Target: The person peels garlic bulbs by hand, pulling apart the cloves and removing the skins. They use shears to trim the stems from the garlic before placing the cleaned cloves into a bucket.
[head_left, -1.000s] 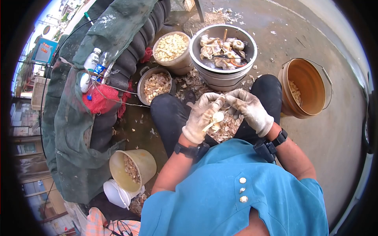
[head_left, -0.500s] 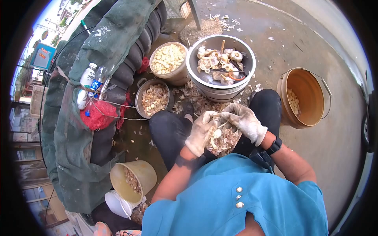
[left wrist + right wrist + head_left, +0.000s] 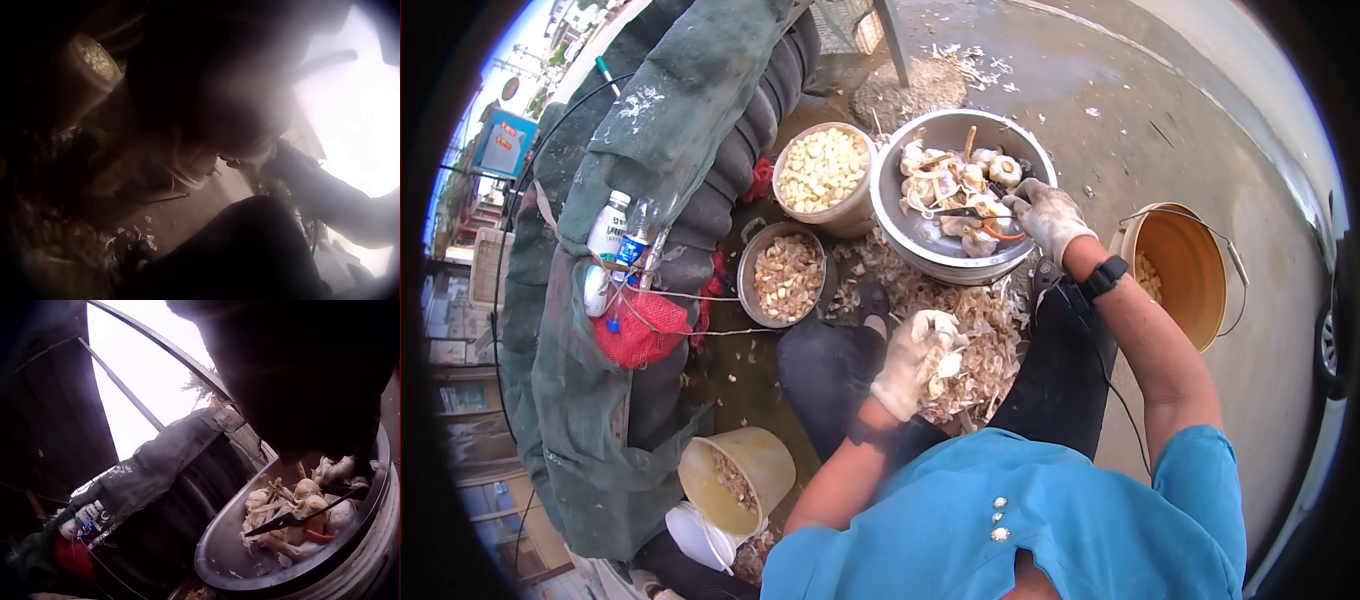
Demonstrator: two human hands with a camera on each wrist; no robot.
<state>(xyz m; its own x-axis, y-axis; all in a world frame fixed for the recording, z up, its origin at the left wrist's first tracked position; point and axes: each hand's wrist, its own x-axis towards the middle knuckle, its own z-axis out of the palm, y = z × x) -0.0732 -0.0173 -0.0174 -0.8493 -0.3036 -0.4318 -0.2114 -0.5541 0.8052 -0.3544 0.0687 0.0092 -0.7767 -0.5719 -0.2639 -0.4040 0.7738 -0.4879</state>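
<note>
A person in a blue top sits with legs apart over a heap of garlic skins [image 3: 980, 375] on the ground. The gloved left hand [image 3: 910, 368] is above the heap, its fingers curled against some peeled garlic [image 3: 947, 366]. The gloved right hand [image 3: 1050, 220] reaches over the near right rim of a metal bowl [image 3: 925, 238], fingertips beside the garlic heads [image 3: 1004, 171] inside; whether it grips anything, I cannot tell. Among those heads lie a black pointed tool [image 3: 282, 521] and a curved orange piece [image 3: 1002, 236].

Just left of the bowl stands a cream tub [image 3: 855, 217] full of peeled cloves [image 3: 825, 165], with a pot [image 3: 749, 285] of cloves and skins near it. To the right, an orange-brown bucket [image 3: 1192, 290] holds more cloves. A yellowish bucket [image 3: 770, 470] leans at lower left, touching a white bucket [image 3: 697, 537]. The left wrist view is too dark to show that hand's fingers clearly.
</note>
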